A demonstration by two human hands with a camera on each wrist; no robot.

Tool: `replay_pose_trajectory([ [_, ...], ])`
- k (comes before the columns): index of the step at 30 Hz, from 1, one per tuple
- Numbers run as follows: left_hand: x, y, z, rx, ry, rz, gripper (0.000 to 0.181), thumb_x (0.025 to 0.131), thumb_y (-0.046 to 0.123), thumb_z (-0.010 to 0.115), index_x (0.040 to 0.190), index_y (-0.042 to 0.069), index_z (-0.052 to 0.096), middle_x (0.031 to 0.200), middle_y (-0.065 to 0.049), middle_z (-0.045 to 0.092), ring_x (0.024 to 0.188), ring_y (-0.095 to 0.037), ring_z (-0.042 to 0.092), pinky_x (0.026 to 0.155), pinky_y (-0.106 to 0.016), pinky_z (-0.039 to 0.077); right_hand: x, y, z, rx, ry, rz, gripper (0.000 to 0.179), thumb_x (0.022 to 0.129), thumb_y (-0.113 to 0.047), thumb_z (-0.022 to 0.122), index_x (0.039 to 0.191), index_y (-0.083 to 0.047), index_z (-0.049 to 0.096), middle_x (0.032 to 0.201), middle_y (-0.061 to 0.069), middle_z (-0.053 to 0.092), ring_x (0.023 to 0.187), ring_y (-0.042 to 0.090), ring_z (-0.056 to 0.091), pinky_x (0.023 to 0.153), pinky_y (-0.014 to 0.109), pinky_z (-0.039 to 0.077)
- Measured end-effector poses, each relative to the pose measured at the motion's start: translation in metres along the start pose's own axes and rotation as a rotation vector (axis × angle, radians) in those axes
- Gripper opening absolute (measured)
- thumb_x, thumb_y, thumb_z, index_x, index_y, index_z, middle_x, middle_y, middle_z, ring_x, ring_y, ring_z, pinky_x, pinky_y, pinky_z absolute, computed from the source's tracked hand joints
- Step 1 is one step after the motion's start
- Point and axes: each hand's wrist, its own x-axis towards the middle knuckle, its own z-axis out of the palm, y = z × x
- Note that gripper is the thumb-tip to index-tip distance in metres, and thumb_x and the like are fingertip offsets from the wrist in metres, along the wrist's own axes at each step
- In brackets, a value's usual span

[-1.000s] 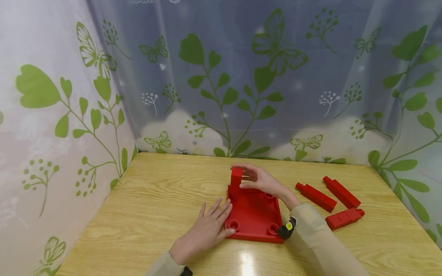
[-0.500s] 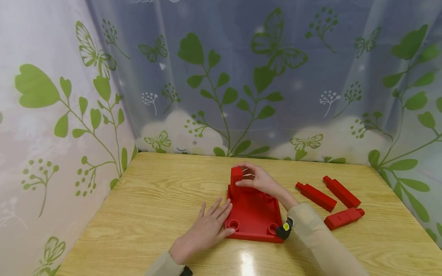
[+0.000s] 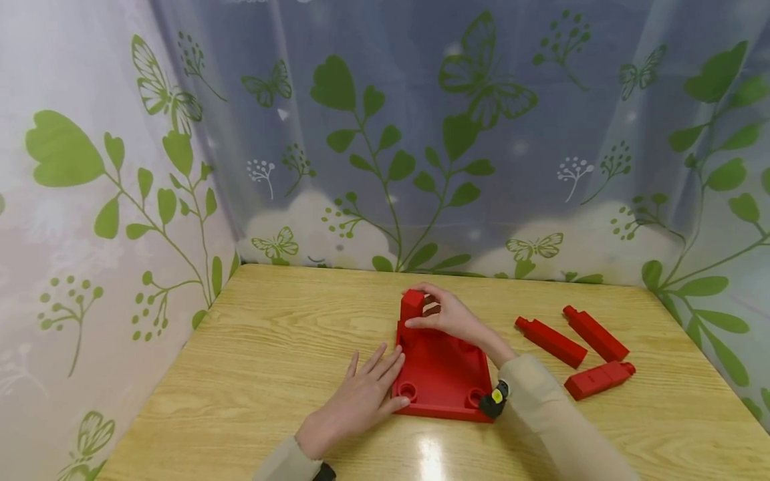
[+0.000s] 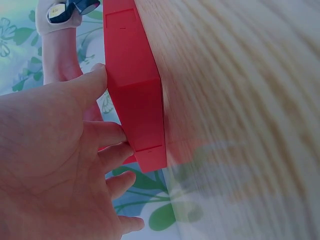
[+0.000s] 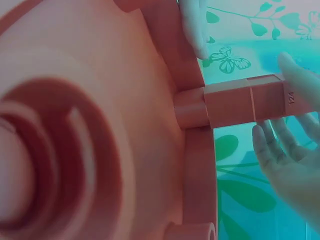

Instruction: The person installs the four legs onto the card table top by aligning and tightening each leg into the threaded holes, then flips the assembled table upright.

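A square red panel with raised rims lies on the table, round sockets at its corners. At its far left corner a red square-sided leg stands upright, its round end in the socket in the right wrist view. My right hand holds this leg near the top, thumb on the near side and fingers behind. Along the panel's left edge rests my left hand, fingers spread and fairly straight. In the left wrist view its thumb and fingertips touch the panel's side wall.
Three more red legs, a back one, a middle one and a front one, lie on the wooden table to the right. A leaf-patterned curtain stands behind the table's far edge.
The upright leg has turned a little, so a corner of it now faces the camera. My right thumb has moved left, closer against it. The left hand and panel stay put.
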Motion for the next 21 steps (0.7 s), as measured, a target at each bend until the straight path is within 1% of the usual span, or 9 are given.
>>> replay_pose_trajectory([
  [3, 0.0003, -0.0003, 0.0001, -0.001, 0.001, 0.001, 0.072, 0.103, 0.048, 0.052, 0.158, 0.005, 0.034, 0.166, -0.007, 0.029, 0.155, -0.034, 0.018, 0.117, -0.070, 0.013, -0.0014, 0.0018, -0.0039, 0.042, -0.037, -0.030, 0.065, 0.090, -0.020, 0.078, 0.149, -0.010, 0.050, 0.136, 0.012, 0.060, 0.120, 0.035, 0.060, 0.096, 0.047, 0.054],
  [5, 0.0006, -0.0008, 0.0006, 0.004, 0.003, 0.001, 0.072, 0.103, 0.048, 0.051, 0.158, 0.005, 0.035, 0.166, -0.007, 0.029, 0.155, -0.034, 0.018, 0.117, -0.070, 0.014, -0.0020, 0.0026, -0.0064, 0.069, -0.058, -0.067, 0.068, 0.092, -0.016, 0.076, 0.152, -0.010, 0.046, 0.145, 0.013, 0.055, 0.126, 0.037, 0.056, 0.102, 0.051, 0.050],
  [9, 0.0007, -0.0015, 0.0014, 0.008, 0.008, -0.002, 0.072, 0.103, 0.049, 0.051, 0.158, 0.005, 0.035, 0.165, -0.007, 0.030, 0.155, -0.034, 0.018, 0.116, -0.070, 0.015, -0.0023, 0.0030, -0.0095, 0.107, -0.080, -0.123, 0.071, 0.092, -0.010, 0.075, 0.155, -0.008, 0.041, 0.153, 0.015, 0.048, 0.133, 0.038, 0.052, 0.109, 0.055, 0.043],
  [11, 0.0005, -0.0013, 0.0014, 0.006, 0.009, -0.002, 0.072, 0.103, 0.049, 0.052, 0.158, 0.005, 0.035, 0.165, -0.007, 0.030, 0.155, -0.034, 0.018, 0.116, -0.070, 0.015, -0.0024, 0.0026, -0.0101, 0.111, -0.084, -0.129, 0.071, 0.092, -0.009, 0.075, 0.155, -0.010, 0.042, 0.153, 0.015, 0.048, 0.134, 0.037, 0.052, 0.109, 0.055, 0.042],
  [15, 0.0002, -0.0005, 0.0008, 0.002, 0.011, 0.005, 0.072, 0.103, 0.048, 0.052, 0.157, 0.004, 0.035, 0.165, -0.008, 0.030, 0.154, -0.035, 0.019, 0.116, -0.071, 0.015, -0.0030, 0.0012, -0.0095, 0.091, -0.079, -0.110, 0.067, 0.092, -0.012, 0.075, 0.153, -0.011, 0.046, 0.148, 0.013, 0.054, 0.131, 0.035, 0.056, 0.107, 0.052, 0.046],
  [21, 0.0000, 0.0006, 0.0001, 0.008, 0.006, 0.005, 0.072, 0.103, 0.048, 0.052, 0.158, 0.004, 0.035, 0.166, -0.008, 0.030, 0.155, -0.034, 0.018, 0.116, -0.070, 0.015, -0.0026, -0.0011, -0.0048, 0.053, -0.034, -0.068, 0.060, 0.091, -0.011, 0.076, 0.145, -0.003, 0.052, 0.135, 0.016, 0.062, 0.123, 0.035, 0.061, 0.104, 0.049, 0.049],
])
